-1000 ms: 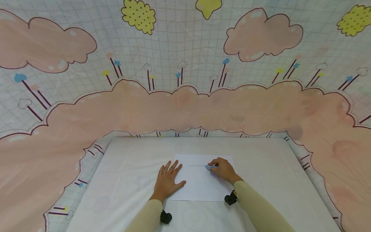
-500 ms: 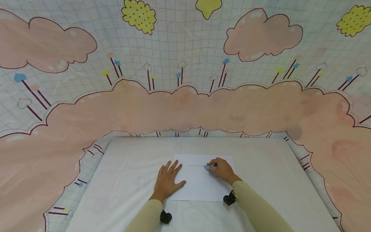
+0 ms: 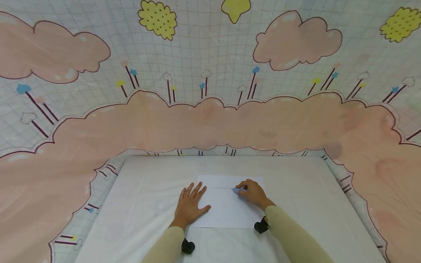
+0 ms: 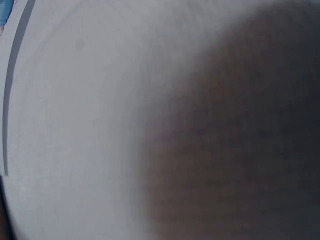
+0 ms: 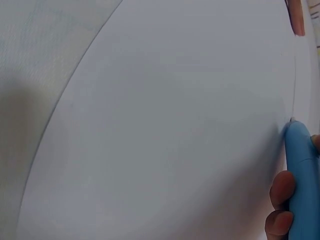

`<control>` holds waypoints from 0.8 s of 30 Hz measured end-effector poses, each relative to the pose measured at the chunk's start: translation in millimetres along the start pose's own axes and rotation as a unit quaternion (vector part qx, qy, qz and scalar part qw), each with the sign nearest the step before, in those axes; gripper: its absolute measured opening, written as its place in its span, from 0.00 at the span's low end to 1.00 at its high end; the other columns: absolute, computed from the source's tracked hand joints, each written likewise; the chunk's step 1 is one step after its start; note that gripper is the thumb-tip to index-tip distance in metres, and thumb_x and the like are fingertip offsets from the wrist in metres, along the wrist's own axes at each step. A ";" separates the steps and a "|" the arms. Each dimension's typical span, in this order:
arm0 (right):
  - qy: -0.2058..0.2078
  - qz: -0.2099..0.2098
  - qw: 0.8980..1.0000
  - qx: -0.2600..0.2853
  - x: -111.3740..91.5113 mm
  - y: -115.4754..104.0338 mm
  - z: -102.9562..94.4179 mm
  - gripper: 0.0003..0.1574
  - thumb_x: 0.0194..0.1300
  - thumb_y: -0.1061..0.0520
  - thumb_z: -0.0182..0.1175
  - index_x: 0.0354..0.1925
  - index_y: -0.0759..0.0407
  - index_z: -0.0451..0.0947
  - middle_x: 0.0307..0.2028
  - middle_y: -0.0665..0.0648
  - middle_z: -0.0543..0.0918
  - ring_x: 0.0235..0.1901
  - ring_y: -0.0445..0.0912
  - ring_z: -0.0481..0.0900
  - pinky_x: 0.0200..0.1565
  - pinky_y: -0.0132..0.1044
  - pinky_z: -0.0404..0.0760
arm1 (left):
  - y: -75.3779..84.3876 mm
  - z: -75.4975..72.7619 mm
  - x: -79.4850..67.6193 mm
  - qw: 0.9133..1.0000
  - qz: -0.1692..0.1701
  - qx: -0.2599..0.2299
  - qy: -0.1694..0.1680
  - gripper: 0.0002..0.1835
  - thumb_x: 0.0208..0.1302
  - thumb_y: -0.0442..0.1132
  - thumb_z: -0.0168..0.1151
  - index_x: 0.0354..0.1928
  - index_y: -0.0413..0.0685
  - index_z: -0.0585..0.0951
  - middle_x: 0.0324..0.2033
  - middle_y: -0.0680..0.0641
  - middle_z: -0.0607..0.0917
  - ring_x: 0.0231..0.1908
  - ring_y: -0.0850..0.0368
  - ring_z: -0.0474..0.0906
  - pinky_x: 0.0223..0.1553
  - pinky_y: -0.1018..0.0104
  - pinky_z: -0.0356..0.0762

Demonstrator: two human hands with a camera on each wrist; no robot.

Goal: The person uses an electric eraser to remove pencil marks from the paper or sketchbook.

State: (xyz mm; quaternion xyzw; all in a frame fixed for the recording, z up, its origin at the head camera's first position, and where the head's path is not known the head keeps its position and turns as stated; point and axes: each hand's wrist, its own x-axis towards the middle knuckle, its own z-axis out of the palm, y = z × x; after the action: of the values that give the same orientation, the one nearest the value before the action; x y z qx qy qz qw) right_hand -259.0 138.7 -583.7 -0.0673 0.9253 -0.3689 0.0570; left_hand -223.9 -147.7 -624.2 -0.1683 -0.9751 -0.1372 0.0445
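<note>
A white sheet of paper [image 3: 227,213] lies on the white-covered table. My left hand [image 3: 189,206] rests flat on its left edge, fingers spread. Over the upper right of the sheet, my right hand [image 3: 255,192] pinches a thick, blue pen-shaped tool [image 3: 239,190] between thumb and fingers. In the right wrist view the tool's blue barrel [image 5: 302,185] ends in a small tip at the paper, right at a thin straight line [image 5: 294,80]. From the head, that line [image 3: 221,188] runs leftward from the tip. The left wrist view is mostly blurred; the tool [image 4: 5,11] shows at its corner.
A white cloth [image 3: 158,182] covers the table, with slight creases. Behind and around it hangs a patterned fabric [image 3: 213,124] with pink clouds. Each wrist carries a small black device [image 3: 188,246] near the sleeve cuff.
The right hand with the blue pen-shaped tool has shifted very slightly left and then back right along the line. The left hand has stayed in place.
</note>
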 end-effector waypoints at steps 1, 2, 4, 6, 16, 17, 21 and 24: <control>-0.002 0.002 1.000 0.002 -0.1 -1.9 0.8 0.09 0.60 0.58 0.67 0.41 0.53 0.87 0.33 0.50 0.78 0.30 0.43 0.74 0.22 0.33 0.77 | 0.2 0.2 -0.2 1.000 0.002 0.000 0.002 0.42 0.60 0.71 0.53 0.74 0.62 0.64 0.75 0.55 0.59 0.76 0.47 0.49 0.74 0.42 0.45; -0.003 0.002 1.000 0.004 -0.3 -3.8 1.4 0.09 0.60 0.58 0.66 0.41 0.53 0.88 0.33 0.50 0.78 0.30 0.43 0.74 0.22 0.33 0.77 | 0.4 0.1 -0.4 1.000 0.002 -0.001 0.002 0.42 0.61 0.71 0.53 0.74 0.62 0.64 0.75 0.55 0.59 0.76 0.46 0.49 0.74 0.42 0.45; -0.005 0.004 1.000 0.005 -0.2 -6.5 2.8 0.09 0.60 0.58 0.66 0.41 0.53 0.88 0.34 0.51 0.78 0.31 0.43 0.74 0.22 0.33 0.77 | 0.3 0.5 -0.4 1.000 0.003 -0.002 0.001 0.42 0.60 0.71 0.53 0.74 0.62 0.65 0.75 0.54 0.59 0.76 0.46 0.49 0.74 0.42 0.45; -0.005 0.003 1.000 0.003 0.1 -7.9 3.6 0.09 0.60 0.58 0.66 0.41 0.53 0.88 0.34 0.51 0.79 0.31 0.43 0.74 0.22 0.32 0.77 | 0.1 0.3 -0.4 1.000 0.003 -0.005 -0.002 0.42 0.60 0.71 0.53 0.74 0.62 0.64 0.76 0.55 0.59 0.76 0.46 0.48 0.74 0.42 0.44; 0.006 0.002 1.000 -0.015 0.9 -0.8 -0.6 0.09 0.60 0.57 0.67 0.41 0.52 0.88 0.34 0.50 0.79 0.32 0.43 0.74 0.22 0.32 0.75 | -2.7 -0.1 -0.2 1.000 0.001 0.005 0.006 0.43 0.60 0.73 0.52 0.74 0.62 0.65 0.75 0.55 0.59 0.76 0.46 0.49 0.74 0.42 0.46; 0.005 0.003 1.000 -0.018 1.0 0.2 -0.5 0.10 0.60 0.57 0.67 0.41 0.52 0.88 0.33 0.49 0.79 0.32 0.42 0.74 0.22 0.31 0.75 | -2.7 0.0 -0.3 1.000 0.003 0.005 0.009 0.43 0.60 0.72 0.53 0.73 0.62 0.65 0.75 0.55 0.60 0.75 0.46 0.50 0.73 0.42 0.47; 0.002 0.002 1.000 -0.013 1.1 0.5 1.2 0.10 0.60 0.57 0.67 0.41 0.53 0.88 0.33 0.50 0.79 0.32 0.43 0.74 0.23 0.32 0.76 | -2.2 0.6 -0.3 1.000 0.008 0.004 0.014 0.42 0.60 0.72 0.53 0.73 0.61 0.66 0.75 0.54 0.61 0.75 0.45 0.51 0.73 0.41 0.47; -0.004 -0.006 1.000 -0.008 1.1 -1.8 3.8 0.11 0.59 0.58 0.66 0.42 0.55 0.87 0.34 0.52 0.79 0.31 0.43 0.74 0.22 0.32 0.77 | -1.0 1.1 -0.5 1.000 0.005 0.004 0.007 0.42 0.60 0.72 0.53 0.74 0.62 0.65 0.75 0.55 0.59 0.76 0.46 0.49 0.74 0.42 0.46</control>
State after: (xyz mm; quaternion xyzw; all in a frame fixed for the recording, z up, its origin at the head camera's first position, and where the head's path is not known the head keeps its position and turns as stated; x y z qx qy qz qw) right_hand -259.3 134.6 -585.3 -0.0742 0.9277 -0.3612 0.0578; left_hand -223.8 -148.4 -625.6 -0.1717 -0.9745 -0.1347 0.0522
